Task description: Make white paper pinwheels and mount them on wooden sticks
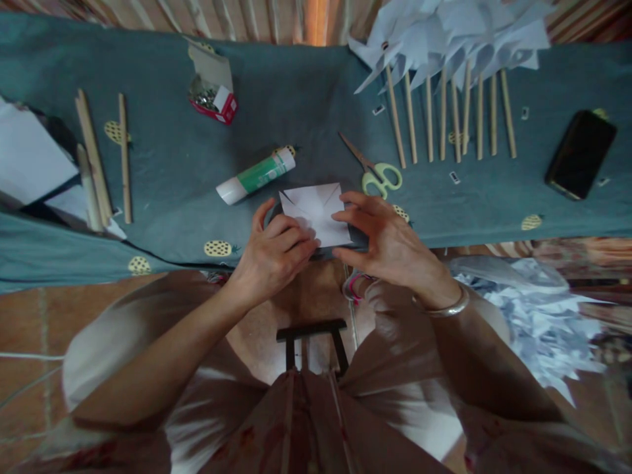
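A square of white paper [318, 217] with cuts running in from its corners lies at the table's front edge. My left hand [276, 253] is closed on its lower left corner, the fingertips pressed together on the sheet. At the right edge my right hand [382, 234] has its fingers spread, with fingertips touching the paper and the thumb lower down. Just behind the sheet lies a glue stick [261, 172] with a green and white label. Scissors [378, 171] with pale green handles rest behind my right hand.
White paper pinwheels [444, 39] on wooden sticks lie in a row at the back right, near a black phone [581, 155]. A small open box of metal pieces [213, 92] stands at back left. Loose sticks [93, 158] and white paper sheets [32, 155] lie left. A bag of cut paper [538, 316] sits below right.
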Available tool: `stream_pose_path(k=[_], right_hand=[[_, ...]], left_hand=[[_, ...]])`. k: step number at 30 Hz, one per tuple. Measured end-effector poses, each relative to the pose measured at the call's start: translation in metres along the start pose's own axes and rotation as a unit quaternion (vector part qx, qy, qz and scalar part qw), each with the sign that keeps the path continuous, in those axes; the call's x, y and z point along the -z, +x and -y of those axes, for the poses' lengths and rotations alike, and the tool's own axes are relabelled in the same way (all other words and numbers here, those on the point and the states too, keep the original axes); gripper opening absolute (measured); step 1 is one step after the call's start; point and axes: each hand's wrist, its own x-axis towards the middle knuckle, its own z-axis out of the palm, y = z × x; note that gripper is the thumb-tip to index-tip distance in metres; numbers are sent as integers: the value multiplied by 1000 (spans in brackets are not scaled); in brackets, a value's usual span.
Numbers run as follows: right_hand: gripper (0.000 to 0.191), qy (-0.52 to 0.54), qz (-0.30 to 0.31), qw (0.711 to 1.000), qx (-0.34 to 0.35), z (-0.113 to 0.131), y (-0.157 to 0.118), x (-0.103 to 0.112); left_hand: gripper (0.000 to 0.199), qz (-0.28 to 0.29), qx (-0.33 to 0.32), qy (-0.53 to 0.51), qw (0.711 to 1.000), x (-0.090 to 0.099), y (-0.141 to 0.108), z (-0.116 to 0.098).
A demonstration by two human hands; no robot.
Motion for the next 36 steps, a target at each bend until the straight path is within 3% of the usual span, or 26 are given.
stream_pose_path(k=[3,11,17,26,31,36], right_hand=[[34,20,17,1000,-10,-3,-1,3],[8,134,44,990,-30,-2,5,11],[10,193,55,979,-44,-5,9,11],[5,158,11,986,-48,-6,16,-4],[6,128,0,991,-27,-2,17,-13],[5,111,-13,994,-15,-2,16,-18]], left_hand=[[13,-2,3,3,1000,1,0,2],[15,-23,-29,36,999,3,-3,1],[16,-29,-62,50,996,2,-7,4],[16,-73,-105,88,988,-2,-8,1],[26,-60,-109,74,989,-5,-9,-7],[17,-65,-121,70,988,-8,-7,-7]])
